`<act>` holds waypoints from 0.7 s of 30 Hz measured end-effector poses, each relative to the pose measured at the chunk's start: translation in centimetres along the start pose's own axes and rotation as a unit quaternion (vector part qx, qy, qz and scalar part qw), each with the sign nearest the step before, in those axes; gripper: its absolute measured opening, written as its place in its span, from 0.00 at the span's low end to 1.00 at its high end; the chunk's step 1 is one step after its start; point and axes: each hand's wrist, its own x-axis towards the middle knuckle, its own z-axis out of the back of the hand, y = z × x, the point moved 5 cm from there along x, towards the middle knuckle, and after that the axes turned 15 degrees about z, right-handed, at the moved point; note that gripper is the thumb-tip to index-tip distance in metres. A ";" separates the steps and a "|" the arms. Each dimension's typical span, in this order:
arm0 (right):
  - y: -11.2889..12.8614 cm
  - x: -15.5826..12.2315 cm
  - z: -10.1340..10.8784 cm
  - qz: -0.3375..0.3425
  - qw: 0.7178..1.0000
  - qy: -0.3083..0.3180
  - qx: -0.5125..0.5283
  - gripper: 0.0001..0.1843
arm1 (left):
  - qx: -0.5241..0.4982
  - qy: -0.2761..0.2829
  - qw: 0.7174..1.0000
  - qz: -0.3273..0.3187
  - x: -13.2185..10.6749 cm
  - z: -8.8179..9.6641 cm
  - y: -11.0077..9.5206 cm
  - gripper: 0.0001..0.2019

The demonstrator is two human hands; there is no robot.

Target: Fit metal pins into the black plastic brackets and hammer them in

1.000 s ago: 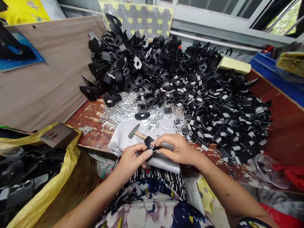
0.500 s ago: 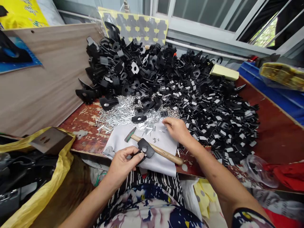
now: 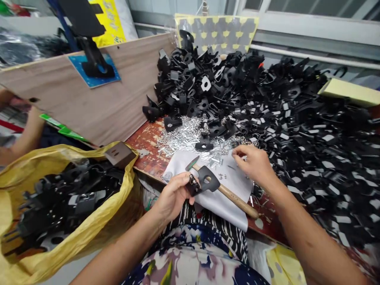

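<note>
Clip (image 3: 208, 180) looked light, stiff (plastic, we judged); our left hand (image 3: 173, 196) pinched its end over the hammer (image 3: 233, 196), right hand (image 3: 254, 164) fingertips bunched beyond it.

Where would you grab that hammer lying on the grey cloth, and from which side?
Grip the hammer by its bare wooden handle, near the lower-right end, coming from above on the right. It lies flat on the cloth with that end free, while the black part in the left hand covers the handle near the head.
</note>
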 end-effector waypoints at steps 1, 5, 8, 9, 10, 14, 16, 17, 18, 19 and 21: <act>1.2 -1.0 0.9 -0.005 0.995 -0.061 0.077 0.05 | -0.015 0.004 1.000 -0.004 0.1 -0.1 -0.1 0.16; 7.8 -3.7 2.0 0.070 0.953 -0.154 0.250 0.05 | -0.040 0.001 0.999 -0.008 1.1 -0.6 0.3 0.18; 10.7 -4.0 1.1 0.113 0.944 -0.182 0.251 0.07 | -0.033 -0.010 0.999 -0.012 1.6 -1.0 0.9 0.15; 11.1 -3.9 0.6 0.113 0.943 -0.188 0.250 0.07 | -0.034 -0.014 0.999 -0.010 1.6 -1.0 1.1 0.14; 11.2 -3.8 0.1 0.111 0.942 -0.194 0.251 0.07 | -0.036 -0.016 0.999 -0.006 1.6 -1.0 1.3 0.14; 11.2 -3.5 -1.4 0.107 0.943 -0.200 0.245 0.05 | -0.050 -0.029 0.998 0.007 1.3 -1.0 1.6 0.15; 11.3 -3.5 -1.7 0.099 0.949 -0.193 0.228 0.05 | -0.061 -0.031 0.998 0.011 1.1 -1.0 1.7 0.16; 11.4 -3.6 -1.8 0.094 0.955 -0.185 0.213 0.06 | -0.068 -0.032 0.997 0.011 1.0 -1.0 1.8 0.16; 11.7 -3.6 -1.8 0.091 0.961 -0.175 0.193 0.06 | -0.072 -0.033 0.997 0.010 1.0 -0.9 1.9 0.16; 12.0 -3.7 -1.7 0.093 0.968 -0.163 0.165 0.06 | -0.073 -0.034 0.997 0.011 1.0 -0.8 2.1 0.16; 13.0 -3.8 -1.7 0.119 0.980 -0.133 0.093 0.08 | -0.069 -0.037 0.997 0.006 1.0 -0.7 2.4 0.15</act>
